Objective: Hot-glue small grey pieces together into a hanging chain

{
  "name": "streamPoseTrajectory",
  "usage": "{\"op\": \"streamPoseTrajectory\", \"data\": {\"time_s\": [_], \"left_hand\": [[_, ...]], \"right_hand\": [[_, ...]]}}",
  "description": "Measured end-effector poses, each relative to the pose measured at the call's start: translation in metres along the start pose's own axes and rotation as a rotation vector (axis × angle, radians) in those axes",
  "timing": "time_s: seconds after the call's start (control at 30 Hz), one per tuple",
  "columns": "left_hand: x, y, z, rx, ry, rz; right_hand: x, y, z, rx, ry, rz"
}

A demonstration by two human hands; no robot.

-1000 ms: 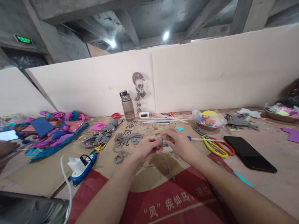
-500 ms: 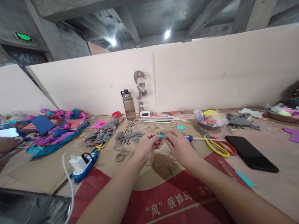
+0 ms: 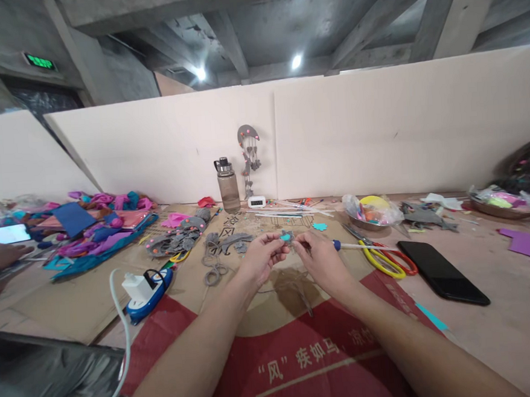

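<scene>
Teal-and-grey felt piece (image 3: 286, 237) pinched in left hand (image 3: 261, 258) fingers, right hand (image 3: 320, 258) fingers clamped beside it.

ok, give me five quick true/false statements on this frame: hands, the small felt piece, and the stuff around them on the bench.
1. Both hands pinch a small grey felt piece with a teal spot. True: the left hand and the right hand meet on it above the cardboard sheet.
2. The black phone lies to the left of the hands. False: it lies to the right of the right hand.
3. The yellow-handled scissors are in the right hand. False: they lie on the bench beside the red-handled pair.
4. The water bottle stands upright by the back board. True.
5. The white charger is unplugged. False: it sits in the blue power strip.
</scene>
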State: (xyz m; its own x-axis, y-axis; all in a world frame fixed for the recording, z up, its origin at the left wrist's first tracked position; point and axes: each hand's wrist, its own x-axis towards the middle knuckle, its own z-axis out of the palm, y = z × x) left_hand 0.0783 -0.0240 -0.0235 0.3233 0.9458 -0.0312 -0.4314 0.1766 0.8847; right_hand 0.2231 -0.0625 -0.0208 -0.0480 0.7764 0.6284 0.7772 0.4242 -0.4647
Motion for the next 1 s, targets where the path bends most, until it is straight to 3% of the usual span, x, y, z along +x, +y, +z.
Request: {"op": "streamPoseTrajectory", "data": {"time_s": [0.37, 0.77, 1.0], "left_hand": [[-0.0008, -0.0019, -0.0003, 0.091, -0.121, -0.030], [-0.0001, -0.0051, -0.0012, 0.153, -0.097, -0.023], [-0.0046, -0.0027, 0.0037, 0.144, -0.116, -0.052]], "right_hand": [[-0.0005, -0.0020, -0.0040, 0.008, -0.015, 0.010], [0.0008, -0.0007, -0.0059, 0.028, -0.045, 0.093], [-0.0007, -0.0016, -0.0079, -0.071, -0.090, 0.105]]}}
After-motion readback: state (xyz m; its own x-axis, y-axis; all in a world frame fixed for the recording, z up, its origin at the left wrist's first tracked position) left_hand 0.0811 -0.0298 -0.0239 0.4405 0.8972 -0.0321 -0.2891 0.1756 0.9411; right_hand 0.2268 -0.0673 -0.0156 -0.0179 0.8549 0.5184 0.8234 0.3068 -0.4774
